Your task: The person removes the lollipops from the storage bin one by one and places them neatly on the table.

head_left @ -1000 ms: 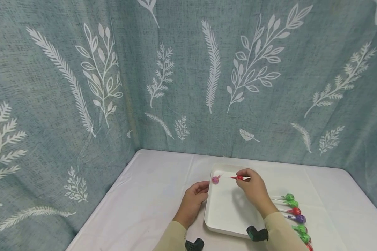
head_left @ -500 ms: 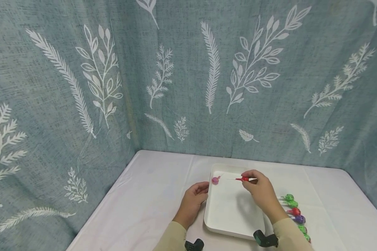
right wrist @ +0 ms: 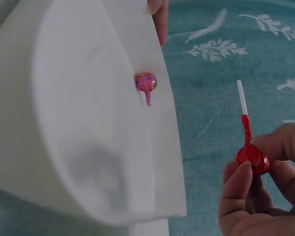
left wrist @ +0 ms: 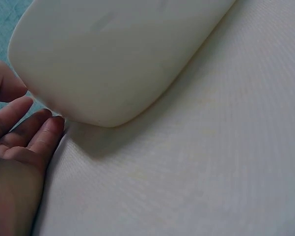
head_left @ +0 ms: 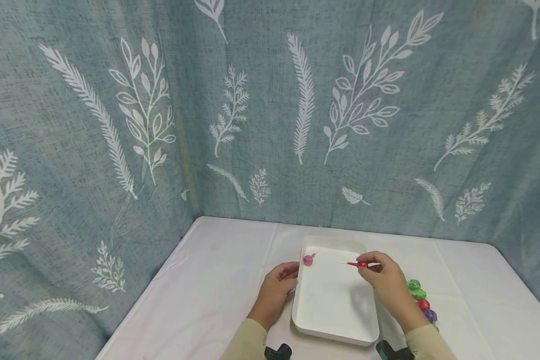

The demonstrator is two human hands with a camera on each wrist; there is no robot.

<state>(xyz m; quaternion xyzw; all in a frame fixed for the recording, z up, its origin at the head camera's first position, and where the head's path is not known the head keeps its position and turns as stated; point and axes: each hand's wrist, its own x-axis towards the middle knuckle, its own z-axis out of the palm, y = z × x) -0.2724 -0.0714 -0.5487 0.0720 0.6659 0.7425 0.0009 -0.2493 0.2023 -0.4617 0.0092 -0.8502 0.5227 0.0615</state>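
Note:
A red-wrapped lollipop [right wrist: 254,158] is pinched by its round head between the thumb and fingers of my right hand [head_left: 387,285], over the right side of a white tray [head_left: 335,335]. Its white stick points left in the head view. Inside the tray, near the far left corner, lies a pink lollipop [head_left: 308,259], with its stick toward the back. My left hand [head_left: 276,290] rests at the tray's left side. In the left wrist view its fingers [left wrist: 49,130] are loosely bent, with the tips right at the tray's outer wall.
To the right of the tray, several green lollipops [head_left: 416,293], a red lollipop [head_left: 424,304] and a purple lollipop [head_left: 430,315] lie in a row, partly hidden by my right arm. A white cloth covers the table [head_left: 225,260]. A patterned blue-green curtain [head_left: 270,125] hangs behind it.
My right hand has moved right and toward the front with the red lollipop, away from the pink one. More of the row is now covered by the right arm. The left hand stays put.

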